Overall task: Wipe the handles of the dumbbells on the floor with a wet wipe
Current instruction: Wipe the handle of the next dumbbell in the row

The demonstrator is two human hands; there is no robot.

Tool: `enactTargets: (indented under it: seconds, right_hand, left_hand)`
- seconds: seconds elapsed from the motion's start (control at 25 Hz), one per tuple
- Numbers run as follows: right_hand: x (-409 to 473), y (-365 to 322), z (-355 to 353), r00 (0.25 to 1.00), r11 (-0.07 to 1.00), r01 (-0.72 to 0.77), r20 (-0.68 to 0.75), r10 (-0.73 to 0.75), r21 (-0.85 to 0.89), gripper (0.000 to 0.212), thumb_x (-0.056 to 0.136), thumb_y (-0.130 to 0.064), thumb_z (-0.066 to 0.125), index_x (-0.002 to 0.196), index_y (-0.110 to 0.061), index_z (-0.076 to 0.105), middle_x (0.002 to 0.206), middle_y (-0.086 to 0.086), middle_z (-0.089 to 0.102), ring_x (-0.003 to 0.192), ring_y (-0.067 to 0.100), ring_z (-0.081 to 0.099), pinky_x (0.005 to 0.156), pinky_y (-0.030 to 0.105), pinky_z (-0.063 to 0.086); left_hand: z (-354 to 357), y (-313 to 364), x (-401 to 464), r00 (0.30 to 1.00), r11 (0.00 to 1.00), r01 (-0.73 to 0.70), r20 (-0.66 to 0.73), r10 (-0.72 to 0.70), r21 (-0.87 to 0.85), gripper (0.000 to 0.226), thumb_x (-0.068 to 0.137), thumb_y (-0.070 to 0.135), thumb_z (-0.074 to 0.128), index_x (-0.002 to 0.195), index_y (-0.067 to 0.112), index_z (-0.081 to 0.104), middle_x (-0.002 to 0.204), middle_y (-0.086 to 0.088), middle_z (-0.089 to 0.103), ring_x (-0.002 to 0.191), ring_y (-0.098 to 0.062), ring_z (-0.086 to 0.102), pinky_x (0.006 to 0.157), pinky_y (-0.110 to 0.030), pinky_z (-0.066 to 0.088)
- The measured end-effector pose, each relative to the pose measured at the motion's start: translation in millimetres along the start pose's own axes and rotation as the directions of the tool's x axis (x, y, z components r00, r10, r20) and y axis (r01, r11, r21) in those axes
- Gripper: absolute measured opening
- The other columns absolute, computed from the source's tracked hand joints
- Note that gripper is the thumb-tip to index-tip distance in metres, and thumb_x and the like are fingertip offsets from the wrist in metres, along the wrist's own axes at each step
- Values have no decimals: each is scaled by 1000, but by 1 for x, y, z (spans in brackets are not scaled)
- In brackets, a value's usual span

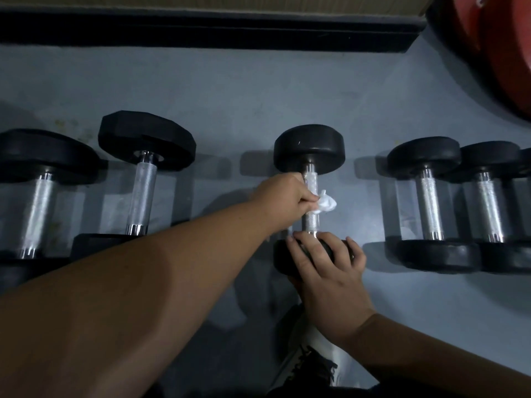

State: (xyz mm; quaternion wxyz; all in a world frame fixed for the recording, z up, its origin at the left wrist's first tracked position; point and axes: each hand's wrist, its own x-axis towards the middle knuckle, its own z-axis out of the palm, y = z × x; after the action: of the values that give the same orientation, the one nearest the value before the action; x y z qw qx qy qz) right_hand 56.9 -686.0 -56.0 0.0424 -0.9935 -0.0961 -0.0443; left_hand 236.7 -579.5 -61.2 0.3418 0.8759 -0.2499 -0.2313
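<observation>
Several black dumbbells with chrome handles lie in a row on the grey floor. The middle dumbbell [309, 149] has its knurled handle [311, 222] pointing toward me. My left hand [283, 196] grips a crumpled white wet wipe [326, 203] against that handle, about midway along it. My right hand [327, 271] lies over the dumbbell's near black head [280, 258], fingers curled over its top and thumb at its side, holding it.
Two dumbbells [143, 179] lie to the left and two more [431, 202] to the right. A black baseboard [201, 33] runs along the far wall. Red weight plates [500, 53] lean at the top right. My shoe [313, 366] shows at the bottom.
</observation>
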Motion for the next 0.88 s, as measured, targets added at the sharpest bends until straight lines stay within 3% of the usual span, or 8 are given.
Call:
enactTargets:
  seconds: [0.2,0.4,0.56,0.72,0.88]
  right_hand:
    - [-4,-1,4,999,1000,6,-49,-6,11,58,87,-36,69,142,-22,56,143,3,54,125,36,52,103,64,34]
    - [-5,0,6,999,999,-3,-51,5,33,65,83,-30,73,145,-19,54,146,3,52,127,35,50,107,60,31]
    - [-7,4,4,999,999,10,-41,-8,51,71,80,-24,76,147,-16,52,148,4,50,129,35,50,108,59,29]
    - [-8,4,2,1000,998,19,-17,-18,57,69,83,-22,74,148,-17,51,151,3,49,131,35,49,107,62,30]
    - [-4,-4,0,999,999,39,-10,-39,37,67,84,-22,71,148,-16,51,149,5,51,129,37,52,103,65,34]
  left_hand:
    - [-1,0,-22,985,997,-69,155,74,-37,19,84,30,74,103,27,77,78,20,49,86,-10,59,80,-29,47]
    - [-8,4,-10,964,977,-166,230,132,135,16,88,36,67,101,33,76,89,13,52,90,-14,59,80,-36,48]
    - [-9,11,5,989,989,-101,115,88,112,18,88,34,67,103,30,77,92,9,53,95,-17,59,83,-32,48]
    - [-9,14,24,1000,984,17,22,-21,178,23,92,33,62,110,26,75,108,-4,61,100,-25,61,87,-33,49]
    - [-3,7,18,997,994,47,-60,-42,95,23,92,32,64,111,26,75,99,0,53,94,-23,59,83,-30,46]
